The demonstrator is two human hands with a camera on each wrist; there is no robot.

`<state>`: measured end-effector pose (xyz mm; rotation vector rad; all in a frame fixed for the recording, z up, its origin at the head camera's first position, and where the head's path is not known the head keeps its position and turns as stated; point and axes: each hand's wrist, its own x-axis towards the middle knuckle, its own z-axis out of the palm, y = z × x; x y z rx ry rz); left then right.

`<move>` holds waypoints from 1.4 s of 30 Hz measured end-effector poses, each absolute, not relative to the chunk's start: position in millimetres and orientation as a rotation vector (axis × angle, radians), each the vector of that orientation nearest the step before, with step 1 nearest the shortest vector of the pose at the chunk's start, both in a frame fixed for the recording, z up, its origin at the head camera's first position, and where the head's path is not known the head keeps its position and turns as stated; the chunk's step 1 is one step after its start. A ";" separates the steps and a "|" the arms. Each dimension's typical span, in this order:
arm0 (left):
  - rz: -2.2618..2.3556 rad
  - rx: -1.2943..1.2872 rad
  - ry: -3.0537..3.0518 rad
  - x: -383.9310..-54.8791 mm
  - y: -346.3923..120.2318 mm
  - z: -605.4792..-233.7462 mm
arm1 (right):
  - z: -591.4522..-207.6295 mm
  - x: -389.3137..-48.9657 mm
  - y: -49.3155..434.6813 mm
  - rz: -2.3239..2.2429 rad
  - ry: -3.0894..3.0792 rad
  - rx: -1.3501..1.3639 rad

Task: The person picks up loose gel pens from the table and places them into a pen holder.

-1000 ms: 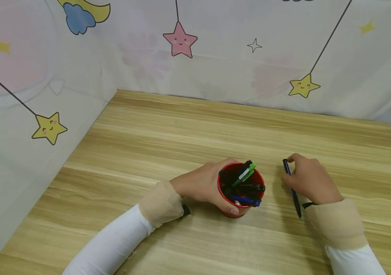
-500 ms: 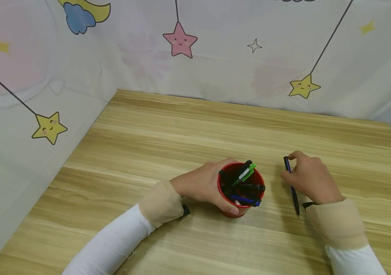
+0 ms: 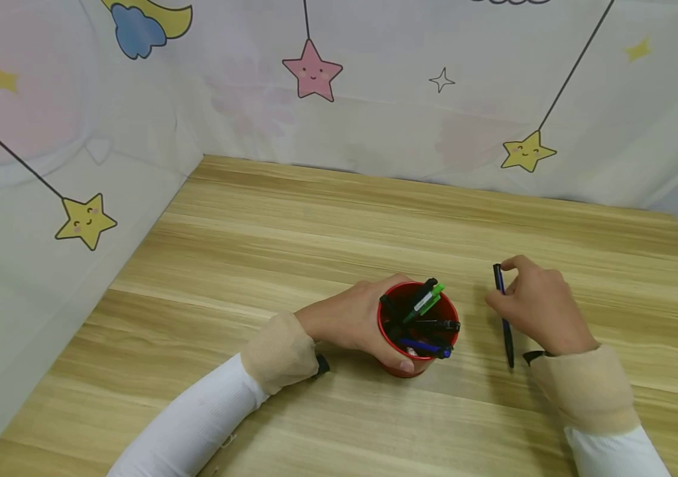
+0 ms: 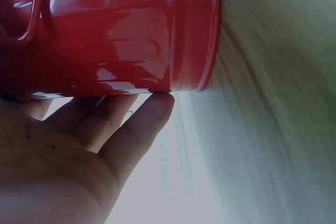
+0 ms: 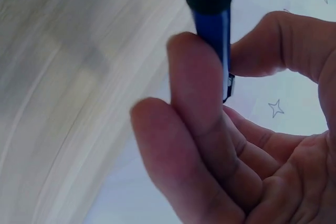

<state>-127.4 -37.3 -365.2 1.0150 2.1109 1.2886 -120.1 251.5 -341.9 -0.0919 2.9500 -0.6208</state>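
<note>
A red pen cup [image 3: 407, 368] stands on the table, and my left hand [image 3: 355, 317] grips its left side. Fingers [image 4: 139, 129] lie along the cup's glossy red wall [image 4: 110, 35] in the left wrist view. Inside the cup lean several pens, among them a green-clipped one [image 3: 424, 303] and a blue one [image 3: 425, 348]. To the right, my right hand [image 3: 544, 303] pinches a slim blue and black pen [image 3: 507, 334] between thumb and fingers. Its dark tip points toward the front. The right wrist view shows the pen's blue barrel [image 5: 214, 30] and dark grip section close up.
The wood-grain table [image 3: 291, 232] reaches back to a white cloth backdrop [image 3: 386, 119] printed with stars. Another cloth wall [image 3: 22, 278] borders the table on the left. Both wrists wear beige bands [image 3: 583, 387] over white sleeves.
My right hand has moved slightly away from me with the pen, whose tip has swung a little to the left. The left hand and the cup stay in place.
</note>
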 end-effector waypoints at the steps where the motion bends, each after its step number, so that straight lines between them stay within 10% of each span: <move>1: 1.288 1.014 2.111 -127.3 -37.3 -365.2 | -341.4 -119.9 251.2 -0.630 2.961 -0.085; 42: 1.293 1.015 2.100 -128.0 -37.1 -364.5 | -332.8 -113.3 240.7 -0.931 3.180 -0.044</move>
